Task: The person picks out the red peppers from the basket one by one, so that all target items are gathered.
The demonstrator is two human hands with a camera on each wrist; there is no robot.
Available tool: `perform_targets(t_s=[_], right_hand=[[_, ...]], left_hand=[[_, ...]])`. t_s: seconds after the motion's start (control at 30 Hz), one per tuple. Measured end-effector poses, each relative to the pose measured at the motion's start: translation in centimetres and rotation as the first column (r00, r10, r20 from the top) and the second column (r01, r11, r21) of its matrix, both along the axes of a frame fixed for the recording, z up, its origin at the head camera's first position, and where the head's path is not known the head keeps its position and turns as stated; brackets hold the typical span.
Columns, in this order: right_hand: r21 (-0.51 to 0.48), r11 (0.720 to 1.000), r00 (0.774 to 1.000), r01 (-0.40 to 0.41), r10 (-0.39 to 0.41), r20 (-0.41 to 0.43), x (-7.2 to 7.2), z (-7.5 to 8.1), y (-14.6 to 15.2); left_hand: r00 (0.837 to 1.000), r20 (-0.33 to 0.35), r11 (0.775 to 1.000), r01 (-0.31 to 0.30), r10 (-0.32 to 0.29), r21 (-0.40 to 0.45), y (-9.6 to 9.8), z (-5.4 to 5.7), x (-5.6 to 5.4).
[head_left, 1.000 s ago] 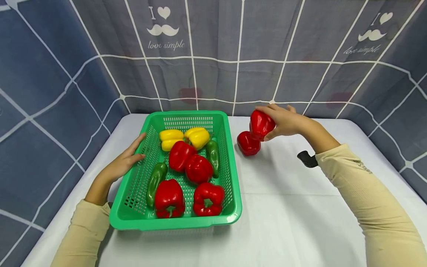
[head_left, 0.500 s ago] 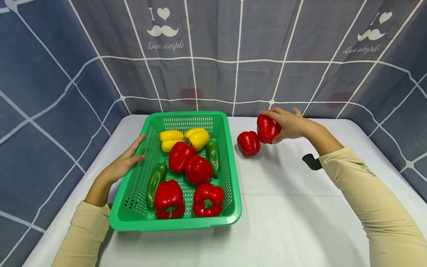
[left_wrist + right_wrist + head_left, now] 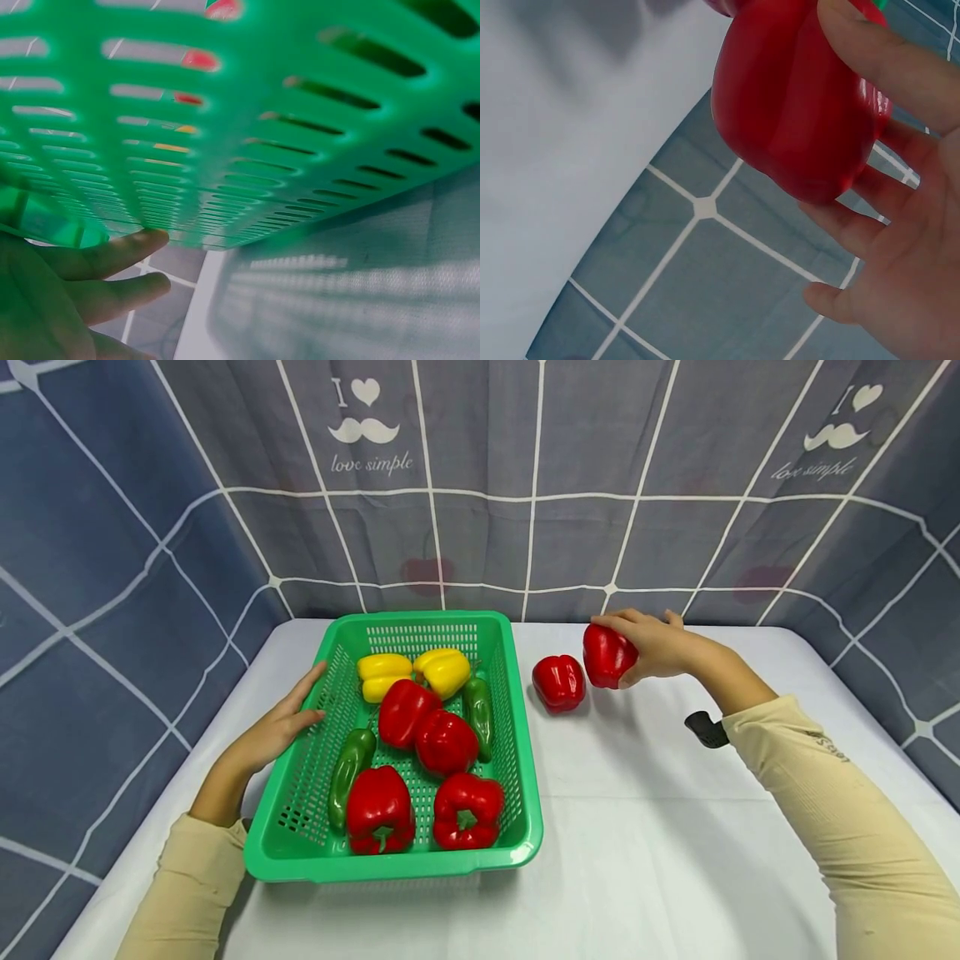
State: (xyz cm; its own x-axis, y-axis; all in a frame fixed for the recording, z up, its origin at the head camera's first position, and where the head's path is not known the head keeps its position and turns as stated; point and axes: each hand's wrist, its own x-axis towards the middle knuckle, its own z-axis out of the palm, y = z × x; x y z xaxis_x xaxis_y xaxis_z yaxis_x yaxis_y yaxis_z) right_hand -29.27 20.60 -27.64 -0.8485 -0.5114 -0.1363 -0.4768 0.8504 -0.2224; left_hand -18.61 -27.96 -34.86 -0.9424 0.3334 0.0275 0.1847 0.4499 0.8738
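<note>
My right hand [image 3: 651,645] grips a red bell pepper [image 3: 609,656] near the back of the table, with the thumb on one side and fingers on the other in the right wrist view. Just left of it, another red bell pepper [image 3: 558,683] lies on the white cloth. My left hand [image 3: 276,727] rests against the left rim of a green plastic basket [image 3: 531,777], its fingers extended along the outer wall. In the left wrist view those fingers [image 3: 112,259] touch the slotted wall. Inside the basket lie several red bell peppers [image 3: 467,810], two yellow bell peppers [image 3: 442,672] and two green chili peppers [image 3: 351,772].
A white cloth [image 3: 637,860] covers the table. Grey-blue checked curtains [image 3: 480,460] with white lines stand at the back and both sides. A black strap piece [image 3: 707,729] sits at the right sleeve's cuff.
My right hand has carried its red bell pepper rightward and down, from above the other red bell pepper to beside it. The left hand stays at the basket.
</note>
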Motion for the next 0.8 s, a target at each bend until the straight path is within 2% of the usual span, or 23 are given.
perform_targets(t_s=[0.3, 0.53, 0.8], right_hand=[[0.008, 1.000, 0.999, 0.028, -0.028, 0.016, -0.3, -1.3, 0.3], [0.005, 0.999, 0.998, 0.054, -0.054, 0.029, -1.1, -2.8, 0.8], [-0.026, 0.999, 0.998, 0.030, -0.029, 0.062, -1.7, -4.0, 1.2]], left_hand=[[1.000, -0.026, 1.000, -0.001, 0.001, 0.004, 0.1, 0.2, 0.2], [1.000, -0.019, 1.000, -0.011, 0.010, -0.006, 0.1, 0.3, 0.1], [1.000, -0.013, 1.000, -0.005, 0.005, 0.010, 0.2, 0.1, 0.0]])
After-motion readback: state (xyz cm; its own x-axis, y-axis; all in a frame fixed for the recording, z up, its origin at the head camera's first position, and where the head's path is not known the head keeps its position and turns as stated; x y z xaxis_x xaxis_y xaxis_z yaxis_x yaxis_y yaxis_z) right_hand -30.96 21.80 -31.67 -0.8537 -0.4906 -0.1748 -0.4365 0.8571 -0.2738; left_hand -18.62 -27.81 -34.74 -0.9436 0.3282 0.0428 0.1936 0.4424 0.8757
